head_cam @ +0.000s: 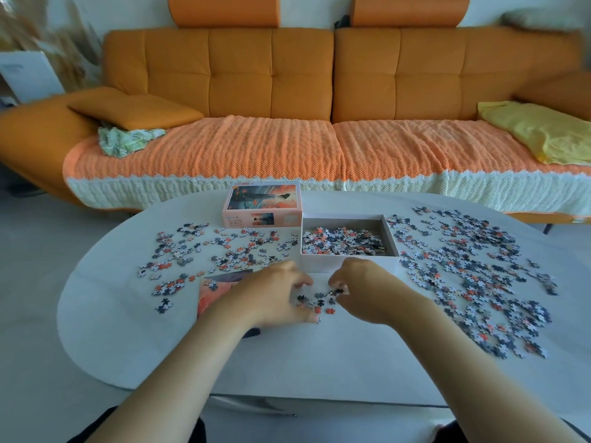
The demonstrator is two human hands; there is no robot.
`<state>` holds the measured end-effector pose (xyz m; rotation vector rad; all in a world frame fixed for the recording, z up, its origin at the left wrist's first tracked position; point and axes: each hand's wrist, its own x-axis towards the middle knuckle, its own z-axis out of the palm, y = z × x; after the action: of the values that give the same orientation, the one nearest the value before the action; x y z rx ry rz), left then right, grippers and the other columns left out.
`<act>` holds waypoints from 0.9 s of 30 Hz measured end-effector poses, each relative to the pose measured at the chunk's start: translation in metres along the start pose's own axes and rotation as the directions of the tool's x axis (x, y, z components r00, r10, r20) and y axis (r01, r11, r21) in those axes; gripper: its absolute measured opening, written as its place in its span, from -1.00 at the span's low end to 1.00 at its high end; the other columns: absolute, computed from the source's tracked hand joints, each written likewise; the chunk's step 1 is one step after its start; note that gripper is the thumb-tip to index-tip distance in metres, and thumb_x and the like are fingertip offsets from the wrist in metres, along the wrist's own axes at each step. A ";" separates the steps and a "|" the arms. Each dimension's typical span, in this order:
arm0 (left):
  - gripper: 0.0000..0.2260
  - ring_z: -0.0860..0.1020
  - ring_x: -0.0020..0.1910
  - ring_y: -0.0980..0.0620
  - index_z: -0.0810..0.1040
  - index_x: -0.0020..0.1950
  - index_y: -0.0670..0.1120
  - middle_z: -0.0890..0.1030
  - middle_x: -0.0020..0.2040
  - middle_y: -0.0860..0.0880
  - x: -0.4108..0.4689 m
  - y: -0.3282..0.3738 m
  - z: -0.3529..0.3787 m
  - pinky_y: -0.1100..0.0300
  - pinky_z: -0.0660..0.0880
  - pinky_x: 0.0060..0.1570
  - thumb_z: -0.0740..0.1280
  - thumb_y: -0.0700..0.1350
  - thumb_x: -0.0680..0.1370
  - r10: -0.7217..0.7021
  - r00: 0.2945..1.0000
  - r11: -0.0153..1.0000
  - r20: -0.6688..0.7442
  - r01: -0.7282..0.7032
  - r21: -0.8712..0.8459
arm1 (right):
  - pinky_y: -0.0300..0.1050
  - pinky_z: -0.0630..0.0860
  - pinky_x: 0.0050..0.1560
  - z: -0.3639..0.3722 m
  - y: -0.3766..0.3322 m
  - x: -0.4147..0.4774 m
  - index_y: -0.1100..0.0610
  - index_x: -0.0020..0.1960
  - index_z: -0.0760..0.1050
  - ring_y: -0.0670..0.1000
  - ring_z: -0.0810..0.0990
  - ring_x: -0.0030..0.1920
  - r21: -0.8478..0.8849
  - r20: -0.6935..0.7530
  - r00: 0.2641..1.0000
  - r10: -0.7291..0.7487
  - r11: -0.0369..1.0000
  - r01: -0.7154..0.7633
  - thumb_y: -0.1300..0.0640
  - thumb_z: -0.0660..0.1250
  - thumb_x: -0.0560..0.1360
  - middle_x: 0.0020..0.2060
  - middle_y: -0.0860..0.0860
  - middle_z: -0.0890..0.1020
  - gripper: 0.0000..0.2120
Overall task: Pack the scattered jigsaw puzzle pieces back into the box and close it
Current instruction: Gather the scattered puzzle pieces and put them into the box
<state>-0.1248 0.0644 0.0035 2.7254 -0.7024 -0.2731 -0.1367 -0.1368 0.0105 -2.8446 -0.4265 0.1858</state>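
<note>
An open white box stands mid-table, partly filled with puzzle pieces. Its lid, printed with an orange picture, lies just left of it. Loose pieces are spread left of the box and in a big patch at the right. A small cluster of pieces lies in front of the box between my hands. My left hand is cupped beside this cluster, fingers curled on the table. My right hand pinches a few dark pieces at its fingertips.
The white oval table has bare room near its front edge. A printed picture sheet lies under my left forearm. An orange sofa with cushions and a yellow cloth stands behind the table.
</note>
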 end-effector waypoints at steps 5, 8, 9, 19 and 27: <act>-0.61 0.44 0.06 0.12 0.54 0.29 0.14 0.42 0.05 0.11 -0.007 0.005 0.017 0.11 0.46 0.06 0.42 0.13 0.47 0.050 0.997 0.997 -0.065 -0.054 -0.057 | -0.26 0.39 -0.09 0.009 -0.010 -0.003 -0.03 0.05 0.63 0.04 0.54 0.02 -0.013 0.005 1.000 -0.017 1.000 0.017 0.26 0.24 0.47 -0.01 -0.01 0.55 -0.69; -0.65 0.47 0.00 0.07 0.56 0.27 0.12 0.43 -0.01 0.08 -0.007 0.009 0.021 0.11 0.45 -0.03 0.43 0.04 0.49 0.060 0.995 0.994 -0.082 -0.067 -0.088 | -0.24 0.45 -0.02 0.008 -0.011 -0.004 -0.06 0.12 0.62 0.02 0.55 0.03 0.035 0.013 1.000 -0.008 0.999 0.008 0.26 0.19 0.51 0.01 -0.03 0.57 -0.65; -0.64 0.48 -0.01 0.05 0.55 0.28 0.09 0.43 -0.02 0.08 -0.008 0.008 0.020 0.11 0.45 -0.03 0.43 0.04 0.49 0.050 0.995 0.994 -0.082 -0.057 -0.092 | -0.24 0.46 0.01 0.005 -0.010 -0.005 -0.06 0.17 0.59 0.00 0.55 0.03 0.067 0.020 1.000 0.012 0.998 -0.013 0.22 0.21 0.52 0.02 -0.05 0.58 -0.67; -0.68 0.48 -0.03 0.08 0.61 0.19 0.08 0.43 -0.02 0.08 -0.008 0.013 0.022 0.15 0.45 -0.05 0.45 0.08 0.46 0.010 0.996 0.984 -0.085 -0.025 -0.175 | -0.24 0.41 -0.37 0.000 -0.021 -0.005 0.03 -0.22 0.66 -0.05 0.53 -0.27 0.160 0.069 0.997 0.015 0.987 -0.026 0.08 0.46 0.31 -0.28 -0.02 0.64 -0.93; -0.70 0.46 -0.06 0.14 0.59 0.13 0.02 0.46 0.02 0.06 -0.009 0.014 0.019 0.30 0.36 -0.14 0.49 0.02 0.43 -0.015 0.991 0.976 -0.135 -0.014 -0.215 | -0.41 0.32 -0.43 -0.001 -0.017 -0.006 -0.02 -0.07 0.65 -0.15 0.50 -0.30 0.242 0.061 0.997 0.044 0.968 -0.058 0.09 0.52 0.31 -0.26 -0.13 0.60 -0.79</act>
<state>-0.1431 0.0528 -0.0081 2.5096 -0.5970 -0.1519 -0.1466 -0.1232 0.0168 -2.6143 -0.3175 0.3055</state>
